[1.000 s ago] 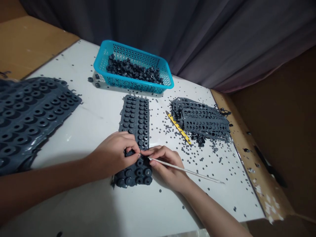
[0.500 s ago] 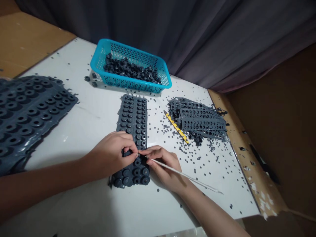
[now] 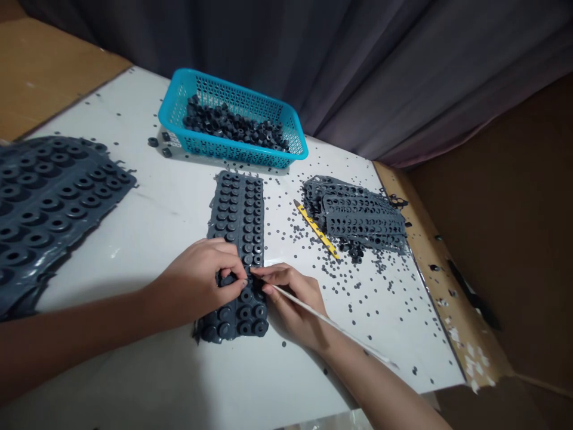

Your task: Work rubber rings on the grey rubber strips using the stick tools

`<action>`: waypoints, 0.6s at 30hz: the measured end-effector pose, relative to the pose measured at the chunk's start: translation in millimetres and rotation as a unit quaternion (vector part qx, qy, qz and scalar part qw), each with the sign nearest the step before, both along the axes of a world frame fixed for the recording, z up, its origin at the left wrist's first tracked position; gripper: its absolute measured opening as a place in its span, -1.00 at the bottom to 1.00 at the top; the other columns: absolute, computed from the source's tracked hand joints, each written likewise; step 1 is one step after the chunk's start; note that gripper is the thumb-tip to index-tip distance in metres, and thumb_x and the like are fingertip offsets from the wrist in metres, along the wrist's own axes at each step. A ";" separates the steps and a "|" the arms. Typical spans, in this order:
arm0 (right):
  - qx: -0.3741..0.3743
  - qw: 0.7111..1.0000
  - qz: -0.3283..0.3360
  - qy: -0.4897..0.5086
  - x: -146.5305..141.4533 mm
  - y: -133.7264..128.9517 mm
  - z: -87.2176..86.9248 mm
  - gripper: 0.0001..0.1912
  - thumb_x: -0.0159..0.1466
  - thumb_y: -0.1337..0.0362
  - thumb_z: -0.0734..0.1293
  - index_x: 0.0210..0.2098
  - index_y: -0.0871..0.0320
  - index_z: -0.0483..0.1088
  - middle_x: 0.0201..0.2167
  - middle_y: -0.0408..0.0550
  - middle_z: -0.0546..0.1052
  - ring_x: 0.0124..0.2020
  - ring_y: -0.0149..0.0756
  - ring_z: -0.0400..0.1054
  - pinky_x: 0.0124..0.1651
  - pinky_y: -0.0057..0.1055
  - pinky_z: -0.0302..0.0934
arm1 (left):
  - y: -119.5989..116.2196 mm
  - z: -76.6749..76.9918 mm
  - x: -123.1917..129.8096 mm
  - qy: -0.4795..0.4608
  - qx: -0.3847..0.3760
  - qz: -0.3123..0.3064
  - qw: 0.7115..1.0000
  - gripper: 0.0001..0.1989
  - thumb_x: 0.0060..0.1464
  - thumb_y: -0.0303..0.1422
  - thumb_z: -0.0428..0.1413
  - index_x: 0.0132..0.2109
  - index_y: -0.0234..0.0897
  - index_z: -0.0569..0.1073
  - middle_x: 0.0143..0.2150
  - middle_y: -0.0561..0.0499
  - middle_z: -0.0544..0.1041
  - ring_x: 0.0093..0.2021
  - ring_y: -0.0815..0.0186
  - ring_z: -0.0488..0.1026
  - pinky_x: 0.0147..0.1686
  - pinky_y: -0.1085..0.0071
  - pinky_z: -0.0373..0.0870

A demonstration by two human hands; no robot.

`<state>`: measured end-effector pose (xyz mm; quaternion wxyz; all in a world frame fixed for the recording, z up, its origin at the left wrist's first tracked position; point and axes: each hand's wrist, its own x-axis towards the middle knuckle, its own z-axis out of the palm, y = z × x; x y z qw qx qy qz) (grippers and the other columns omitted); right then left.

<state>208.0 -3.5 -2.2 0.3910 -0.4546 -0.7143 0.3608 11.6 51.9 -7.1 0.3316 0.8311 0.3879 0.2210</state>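
A dark grey rubber sheet with rows of round, raised studs lies lengthwise in front of me. My left hand rests on its lower half, thumb and forefinger pinched together at the studs; what lies between those fingertips is too small to make out. From the right, my right hand grips a long, thin white stick-like tool. Its rear end slants down over my right forearm. Its working tip is hidden among the fingers, where both hands nearly meet over the sheet.
A blue plastic basket holding many small dark rubber pieces stands at the back. Larger studded sheets lie at left. Perforated sheets are piled at right beside a yellow cutter-like tool. Small dark discs litter the white tabletop.
The whole view has shifted slightly, so everything sits a little further left. The white tool's rear end has dipped a little. Both hands keep their pinch over the sheet.
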 end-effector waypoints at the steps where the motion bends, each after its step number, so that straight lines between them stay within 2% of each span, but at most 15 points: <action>1: -0.013 1.000 -0.010 0.008 -0.5 -0.2 0.1 -0.93 0.29 0.35 0.27 -0.34 0.11 0.33 -0.18 0.02 0.58 -0.15 -0.28 0.49 -0.13 -0.37 0.36 | 0.0 -0.4 -0.3 0.000 0.002 0.000 1.000 -0.84 -0.02 -0.41 0.06 -0.51 -0.22 0.46 -0.56 0.11 0.30 -0.45 0.37 0.27 -0.39 0.43 0.17; 5: -0.054 0.994 -0.083 0.056 3.8 3.4 -0.8 -0.96 0.29 0.32 0.28 -0.32 0.10 0.34 -0.18 0.01 0.59 -0.13 -0.24 0.50 -0.11 -0.30 0.37 | -0.7 -0.8 -2.7 0.017 0.000 -0.008 1.000 -0.91 -0.04 -0.41 0.09 -0.44 -0.21 0.48 -0.53 0.11 0.32 -0.43 0.36 0.28 -0.36 0.43 0.18; 9: -0.031 0.978 -0.192 0.072 22.0 13.3 -2.5 -0.96 0.27 0.29 0.31 -0.32 0.10 0.35 -0.28 -0.02 0.59 -0.05 -0.19 0.46 -0.06 -0.24 0.34 | -2.2 -2.2 -5.5 0.028 0.014 -0.022 0.999 -0.95 -0.03 -0.40 0.09 -0.39 -0.22 0.46 -0.49 0.09 0.33 -0.39 0.32 0.28 -0.34 0.40 0.18; 12: -0.040 0.968 -0.236 0.080 32.6 17.5 -1.8 -0.95 0.28 0.27 0.30 -0.29 0.10 0.34 -0.35 -0.06 0.59 -0.18 -0.23 0.51 -0.13 -0.28 0.36 | -3.7 -3.2 -6.3 0.033 0.020 -0.027 0.999 -0.97 -0.04 -0.41 0.10 -0.37 -0.23 0.43 -0.49 0.09 0.32 -0.39 0.31 0.27 -0.35 0.39 0.18; 15: -0.035 0.981 -0.184 0.055 29.3 15.7 -0.1 -0.96 0.27 0.29 0.32 -0.29 0.11 0.35 -0.45 -0.10 0.57 -0.43 -0.34 0.49 -0.37 -0.41 0.34 | -5.6 -1.3 -5.8 0.033 0.035 -0.020 0.999 -0.95 -0.03 -0.41 0.10 -0.34 -0.24 0.41 -0.43 0.07 0.35 -0.36 0.29 0.28 -0.34 0.37 0.22; 18: 0.041 0.997 -0.068 0.000 17.7 12.3 -0.7 -0.97 0.24 0.33 0.35 -0.34 0.14 0.40 -0.48 -0.08 0.53 -0.47 -0.36 0.42 -0.42 -0.43 0.28 | -7.5 1.6 -5.3 0.035 0.093 0.001 0.995 -0.86 -0.04 -0.39 0.11 -0.26 -0.26 0.42 -0.24 -0.04 0.42 -0.22 0.20 0.33 -0.23 0.27 0.28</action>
